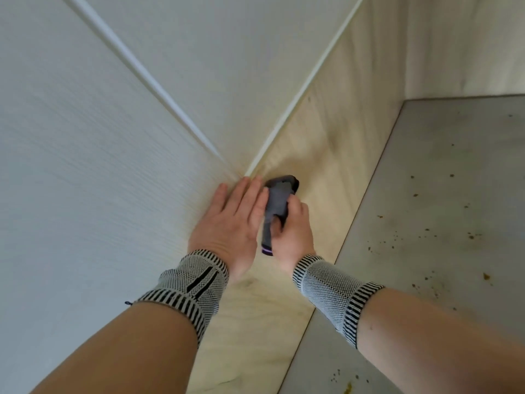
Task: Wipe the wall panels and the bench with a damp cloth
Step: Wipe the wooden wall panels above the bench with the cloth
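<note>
One dark cloth [277, 207] in curled right-hand [292, 228] fingers; left hand [230, 220] flat, fingers straight, on wall panel [85, 166].

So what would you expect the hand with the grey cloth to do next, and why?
Probably sweep the cloth back along the pale wooden bench, away from the corner. The right hand grips it bunched right where the bench meets the white wall panel, while the left hand lies flat against that panel. The wood nearby looks smudged.
</note>
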